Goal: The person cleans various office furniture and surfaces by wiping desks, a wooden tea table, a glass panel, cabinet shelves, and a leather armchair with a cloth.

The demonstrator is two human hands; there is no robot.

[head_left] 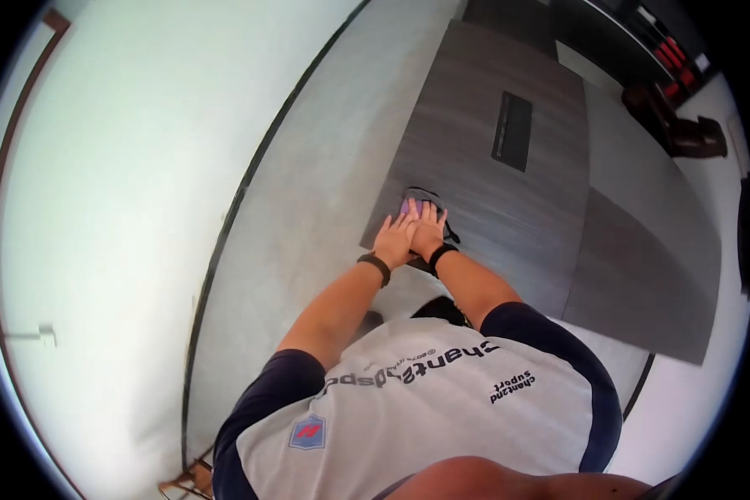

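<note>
Shirt (450, 408): pale front with dark sleeves and printed lettering, closest to the camera; both forearms reach forward from it.
Left wristband (375, 268): dark, around the wrist.
Right wristband (443, 257): also dark, close to a loose strap.
Left hand (394, 242): laid on the near left part of the soft bundle, fingers extended rather than curled; its palm is hidden.
Right hand (427, 235): just beside the left and touching it, fingers spread flat over the bundle; whether the thumb tucks under cannot be told.
Soft bundle (406, 207): purple and grey, under both hands, on the bench near its near left corner; its exact kind is too small to tell.
Strap (452, 237): black, right of the right hand; it could catch on the right wristband if that wrist lifts sideways.
Bench (475, 100): grey, wood-grained; the corner is so near that a lopsided push could slide the bundle over the edge, and uneven pressure could bunch its soft material.
Inset panel (512, 131): dark, set in the bench top, well apart from the hands.
Floor (292, 183): grey, left of the bench.
Wall (133, 167): white, beyond the floor.
</note>
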